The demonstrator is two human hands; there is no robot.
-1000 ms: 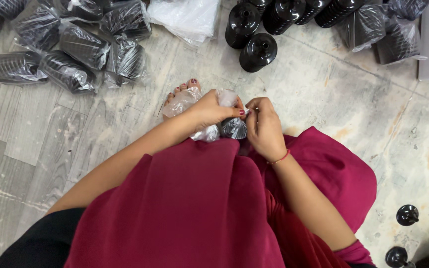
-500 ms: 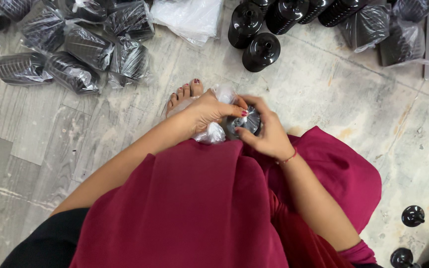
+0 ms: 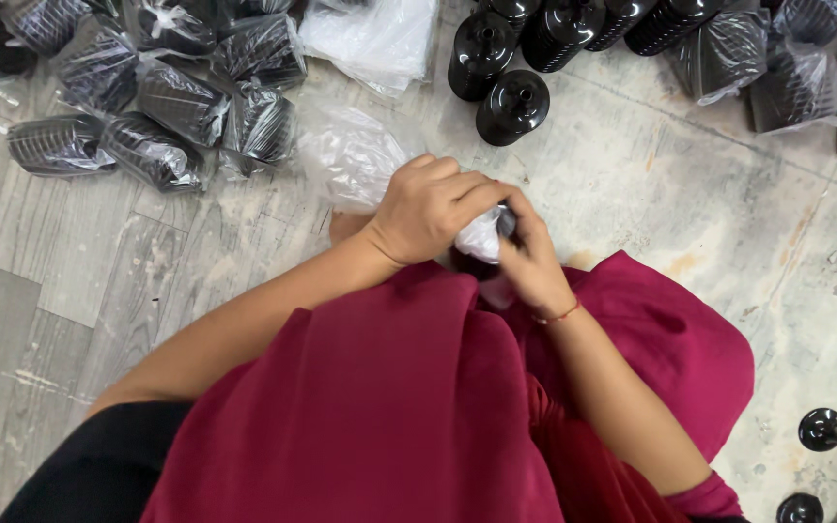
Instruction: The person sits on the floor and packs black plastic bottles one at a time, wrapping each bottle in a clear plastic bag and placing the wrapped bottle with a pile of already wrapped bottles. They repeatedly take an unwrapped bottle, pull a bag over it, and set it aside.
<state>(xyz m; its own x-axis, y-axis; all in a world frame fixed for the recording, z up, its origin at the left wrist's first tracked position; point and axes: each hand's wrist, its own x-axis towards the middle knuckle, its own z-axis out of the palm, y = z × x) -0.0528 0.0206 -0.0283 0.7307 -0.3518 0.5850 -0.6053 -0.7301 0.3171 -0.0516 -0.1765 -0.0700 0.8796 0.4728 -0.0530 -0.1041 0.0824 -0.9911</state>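
Observation:
My left hand (image 3: pixel 430 208) grips a clear plastic bag (image 3: pixel 351 160) that billows out toward the upper left. My right hand (image 3: pixel 533 261) pinches the same bag close to my left fingers, over a black ribbed part (image 3: pixel 506 221) of which only a small dark edge shows. Both hands are above my lap, which is covered in dark red cloth (image 3: pixel 418 387). The bag hides most of the part.
Several bagged black ribbed parts (image 3: pixel 162 102) lie at the upper left. Unbagged black parts (image 3: pixel 512 105) stand at the top centre, more bagged ones (image 3: pixel 758 58) at the upper right. A heap of empty clear bags (image 3: pixel 375 34) lies at the top. Two small black pieces (image 3: pixel 821 428) sit lower right.
The bag has been pulled up over the black part, which showed between my hands before. My left hand has moved over the top of it and the bag now puffs out left.

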